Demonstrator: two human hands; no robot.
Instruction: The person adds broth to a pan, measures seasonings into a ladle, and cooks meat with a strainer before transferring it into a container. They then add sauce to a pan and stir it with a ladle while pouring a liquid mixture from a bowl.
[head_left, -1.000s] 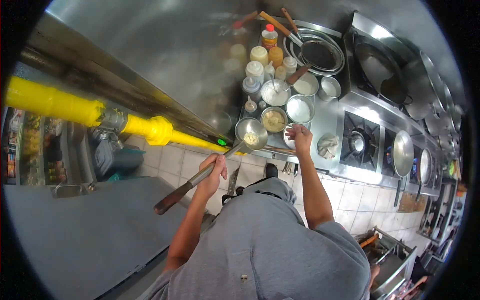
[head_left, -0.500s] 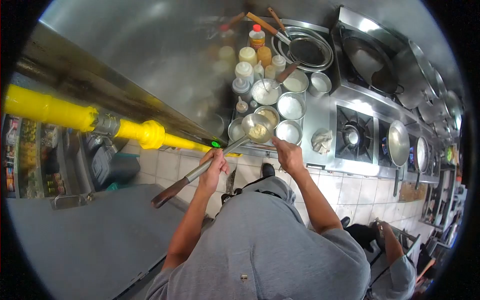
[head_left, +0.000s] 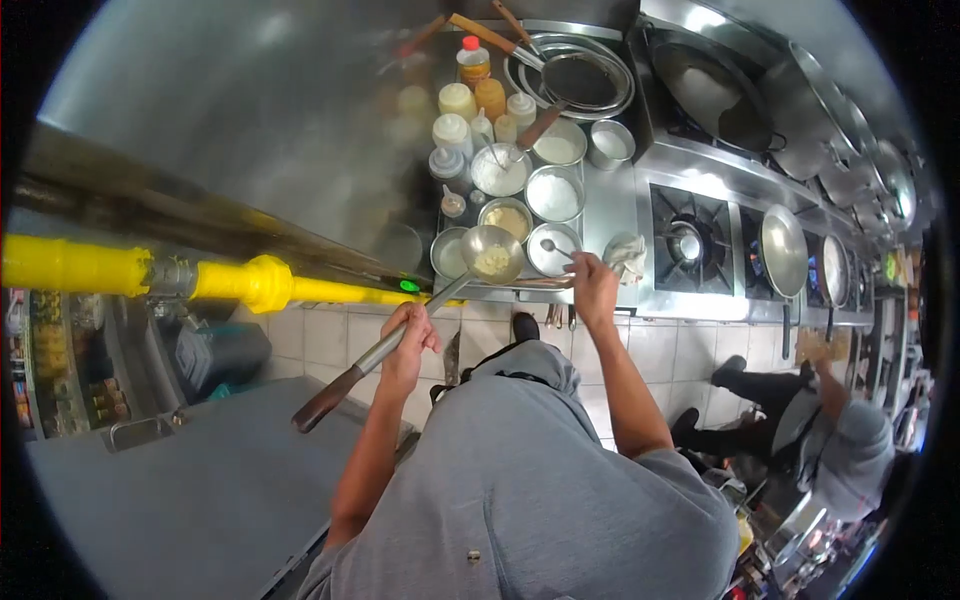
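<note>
My left hand is closed around the metal shaft of a long ladle with a dark wooden grip. Pale yellowish matter lies in the ladle's bowl, which hangs over the front edge of the round tins. Between the fingers of my right hand is a small metal spoon; its head is over a tin of white powder. Behind these stand a tin of beige powder, another white-filled tin and a tin with a wooden-handled tool resting in it.
Squeeze bottles crowd the back left, beside strainers on a round tray. A crumpled cloth lies near the burner. Pans sit further right. A yellow pipe runs at left. A co-worker is at lower right.
My right hand has moved from beside the ladle's bowl to the right, and the spoon now shows over the white powder. The camera view has shifted. The co-worker has moved.
</note>
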